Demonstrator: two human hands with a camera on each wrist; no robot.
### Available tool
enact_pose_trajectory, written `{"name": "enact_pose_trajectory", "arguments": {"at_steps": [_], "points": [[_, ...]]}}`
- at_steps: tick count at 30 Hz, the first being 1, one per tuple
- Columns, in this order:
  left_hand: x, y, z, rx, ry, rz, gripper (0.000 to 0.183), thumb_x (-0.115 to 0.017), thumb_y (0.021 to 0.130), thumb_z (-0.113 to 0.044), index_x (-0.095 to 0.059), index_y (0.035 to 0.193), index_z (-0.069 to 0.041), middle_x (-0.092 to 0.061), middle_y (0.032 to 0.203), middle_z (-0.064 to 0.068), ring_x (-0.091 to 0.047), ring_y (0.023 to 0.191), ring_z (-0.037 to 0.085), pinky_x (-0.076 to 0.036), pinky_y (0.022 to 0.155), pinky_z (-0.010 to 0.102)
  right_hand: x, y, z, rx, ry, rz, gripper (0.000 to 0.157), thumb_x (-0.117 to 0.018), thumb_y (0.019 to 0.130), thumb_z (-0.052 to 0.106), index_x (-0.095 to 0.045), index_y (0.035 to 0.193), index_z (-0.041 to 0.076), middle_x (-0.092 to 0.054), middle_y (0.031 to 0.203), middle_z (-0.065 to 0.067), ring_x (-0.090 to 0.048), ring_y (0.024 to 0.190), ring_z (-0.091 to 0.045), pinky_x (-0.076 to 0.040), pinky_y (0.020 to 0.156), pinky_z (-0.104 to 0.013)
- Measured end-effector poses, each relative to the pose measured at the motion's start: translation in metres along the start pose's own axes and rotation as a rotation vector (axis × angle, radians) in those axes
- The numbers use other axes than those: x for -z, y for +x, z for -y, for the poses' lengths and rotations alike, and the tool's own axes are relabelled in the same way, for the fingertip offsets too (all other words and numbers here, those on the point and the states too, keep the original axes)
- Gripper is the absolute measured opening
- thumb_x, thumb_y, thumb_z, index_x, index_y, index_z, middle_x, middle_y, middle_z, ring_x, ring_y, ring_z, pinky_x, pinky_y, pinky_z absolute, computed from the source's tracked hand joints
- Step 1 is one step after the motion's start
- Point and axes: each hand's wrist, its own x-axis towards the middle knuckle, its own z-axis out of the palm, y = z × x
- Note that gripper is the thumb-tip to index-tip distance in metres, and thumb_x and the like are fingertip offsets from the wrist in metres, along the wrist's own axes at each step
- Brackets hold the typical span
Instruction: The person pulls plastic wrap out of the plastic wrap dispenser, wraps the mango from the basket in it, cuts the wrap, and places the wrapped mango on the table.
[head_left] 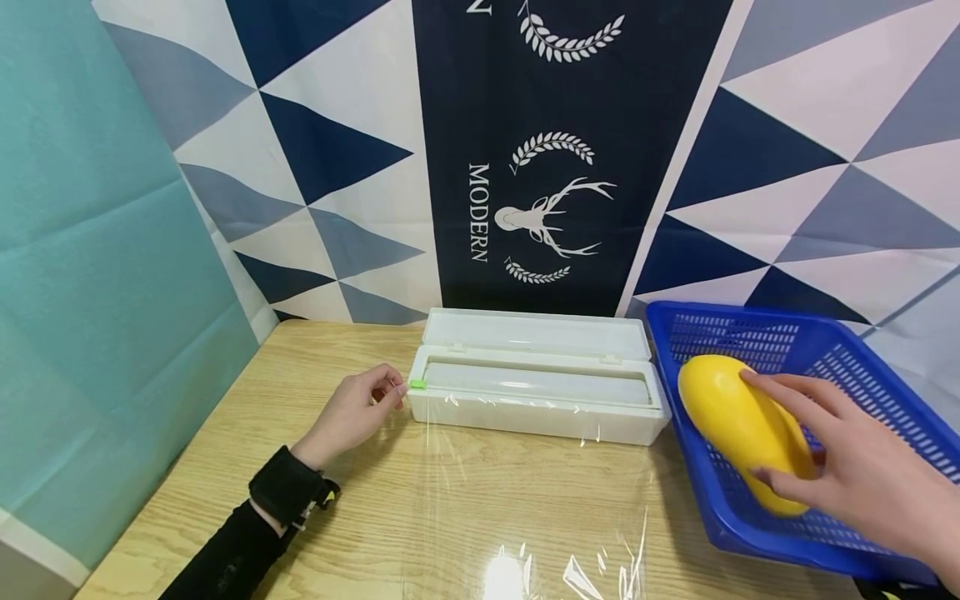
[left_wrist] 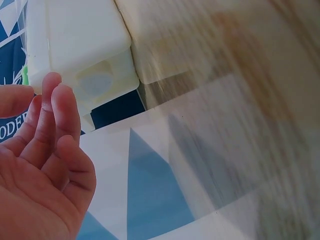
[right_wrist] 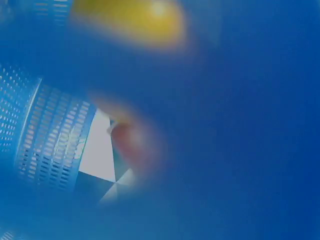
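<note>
My left hand [head_left: 357, 414] is at the left end of a white cling film dispenser [head_left: 532, 421], loosely bent fingertips right at its corner beside the green slider [head_left: 417, 384]. The left wrist view shows that hand [left_wrist: 47, 180] palm up, fingers partly bent by the dispenser's end. The dispenser's lid stands raised, a film roll [head_left: 536, 382] lies inside, and clear film [head_left: 525, 500] stretches from it toward me. On the right, my right hand [head_left: 862, 458] grips a smooth, oblong yellow object [head_left: 727, 408] over a blue basket, thumb and fingers spread across it. The right wrist view is blurred.
The blue plastic basket [head_left: 697, 487] with slotted walls stands right beside the dispenser. A patterned cloth [head_left: 352, 167] hangs behind the wooden table [head_left: 277, 379], and a teal cloth [head_left: 112, 250] hangs along the left side.
</note>
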Motion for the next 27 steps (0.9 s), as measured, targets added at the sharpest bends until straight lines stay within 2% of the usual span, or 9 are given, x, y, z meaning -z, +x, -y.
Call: {"name": "enact_pose_trajectory", "arguments": {"at_steps": [4, 10, 16, 19, 21, 22, 24, 27], "points": [[0.0, 0.0, 0.001, 0.001, 0.001, -0.002, 0.01, -0.058, 0.102, -0.02, -0.064, 0.097, -0.014, -0.068, 0.079, 0.003, -0.056, 0.065, 0.014, -0.042, 0.058, 0.029, 0.005, -0.002, 0.005, 0.004, 0.096, 0.049, 0.105, -0.094, 0.066, 0.017, -0.035, 0.15, -0.001, -0.037, 0.132, -0.032, -0.054, 0.094, -0.047, -0.058, 0.061, -0.043], [0.0, 0.0, 0.002, 0.005, -0.002, 0.0, 0.01, -0.058, 0.102, -0.02, -0.064, 0.097, -0.015, -0.068, 0.079, 0.003, -0.056, 0.064, 0.018, -0.041, 0.057, 0.029, 0.007, -0.007, 0.007, 0.041, 0.23, 0.075, 0.103, -0.095, 0.064, 0.015, -0.039, 0.148, -0.001, -0.042, 0.133, -0.027, -0.057, 0.097, -0.047, -0.058, 0.059, -0.041], [0.0, 0.0, 0.001, 0.008, 0.0, 0.002, 0.01, -0.058, 0.103, -0.02, -0.064, 0.097, -0.015, -0.068, 0.079, 0.003, -0.056, 0.065, 0.018, -0.041, 0.057, 0.029, 0.008, -0.008, 0.007, 0.047, 0.279, 0.075, 0.103, -0.095, 0.064, 0.016, -0.039, 0.149, 0.001, -0.04, 0.138, -0.026, -0.055, 0.1, -0.045, -0.058, 0.06, -0.042], [0.0, 0.0, 0.0, 0.01, -0.005, 0.005, 0.01, -0.058, 0.102, -0.02, -0.064, 0.097, -0.015, -0.068, 0.079, 0.004, -0.056, 0.065, 0.018, -0.041, 0.057, 0.029, 0.01, -0.007, 0.008, 0.049, 0.281, 0.044, 0.102, -0.096, 0.064, 0.018, -0.041, 0.149, 0.003, -0.041, 0.139, -0.025, -0.055, 0.1, -0.041, -0.059, 0.06, -0.035], [0.0, 0.0, 0.0, 0.011, -0.009, 0.005, 0.009, -0.058, 0.102, -0.02, -0.064, 0.097, -0.015, -0.068, 0.079, 0.004, -0.056, 0.065, 0.018, -0.041, 0.057, 0.029, 0.01, -0.008, 0.01, 0.052, 0.297, 0.0, 0.102, -0.096, 0.062, 0.016, -0.043, 0.148, 0.005, -0.043, 0.139, -0.023, -0.056, 0.102, -0.027, -0.057, 0.06, -0.026], [0.0, 0.001, 0.0, 0.011, -0.009, 0.004, 0.009, -0.058, 0.102, -0.02, -0.064, 0.097, -0.015, -0.068, 0.079, 0.004, -0.056, 0.065, 0.017, -0.041, 0.057, 0.029, 0.011, -0.009, 0.012, 0.052, 0.308, -0.02, 0.101, -0.096, 0.062, 0.015, -0.043, 0.148, 0.007, -0.044, 0.139, -0.022, -0.056, 0.101, -0.024, -0.056, 0.06, -0.022], [0.0, 0.001, 0.0, 0.012, -0.011, 0.004, 0.009, -0.058, 0.102, -0.02, -0.064, 0.097, -0.015, -0.068, 0.079, 0.004, -0.056, 0.065, 0.018, -0.041, 0.057, 0.029, 0.012, -0.01, 0.014, 0.051, 0.339, -0.055, 0.102, -0.096, 0.062, 0.011, -0.044, 0.149, 0.009, -0.045, 0.138, -0.022, -0.055, 0.101, -0.008, -0.052, 0.06, -0.016], [0.0, 0.001, 0.0, 0.013, -0.012, 0.004, 0.01, -0.058, 0.102, -0.021, -0.064, 0.097, -0.015, -0.068, 0.079, 0.004, -0.057, 0.065, 0.018, -0.041, 0.057, 0.029, 0.015, -0.012, 0.017, 0.037, 0.379, -0.076, 0.104, -0.096, 0.062, 0.007, -0.042, 0.15, 0.012, -0.045, 0.137, -0.018, -0.047, 0.101, 0.012, -0.051, 0.062, -0.014]]}}
